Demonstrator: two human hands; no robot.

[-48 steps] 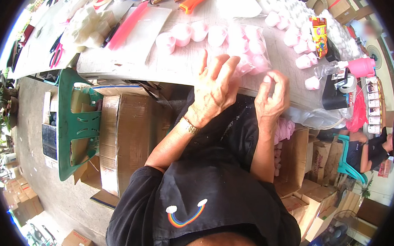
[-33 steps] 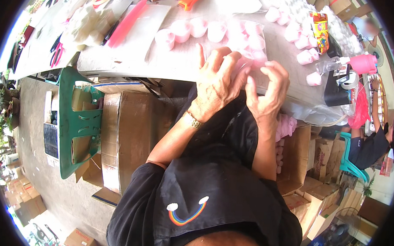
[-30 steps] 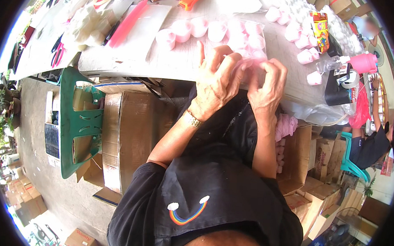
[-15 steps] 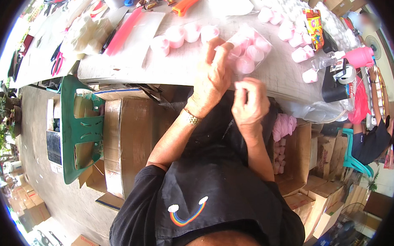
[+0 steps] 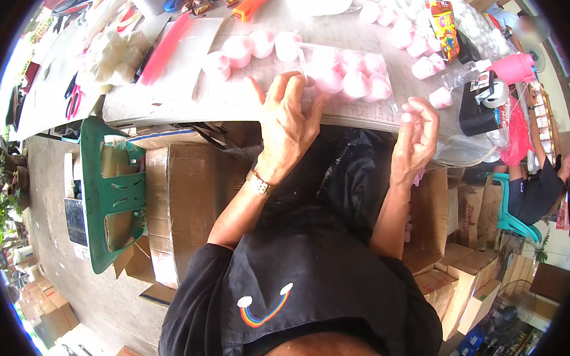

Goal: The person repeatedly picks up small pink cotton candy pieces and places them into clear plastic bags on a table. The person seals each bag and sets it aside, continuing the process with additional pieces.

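Observation:
A clear plastic bag [image 5: 383, 105] lies flat near the table's front edge, with several pink cup-shaped pieces [image 5: 356, 85] in two rows inside. My left hand [image 5: 282, 124] is at the bag's left end; its fingers are spread and the fingertips touch the near left corner. Beside the bag's right corner is my right hand [image 5: 415, 142], fingers loosely curled and apart from the thumb, holding nothing I can see. Left of the bag, loose pink pieces [image 5: 238, 50] stand in a short row, the rightmost against the bag's edge.
More pink pieces [image 5: 423, 68] and a colourful snack packet [image 5: 443, 29] lie at the right. A pink bottle [image 5: 512, 67] and tape roll [image 5: 497, 95] are farther right. Left are white pieces [image 5: 115, 56] and an orange-handled tool [image 5: 254, 2]. A green chair [image 5: 109, 196] stands by cardboard boxes [image 5: 182, 205].
The bag has turned from a tilt to lie lengthwise along the table edge. My right hand has moved right, away from my left, and its fingers have loosened. My left hand's fingers have spread.

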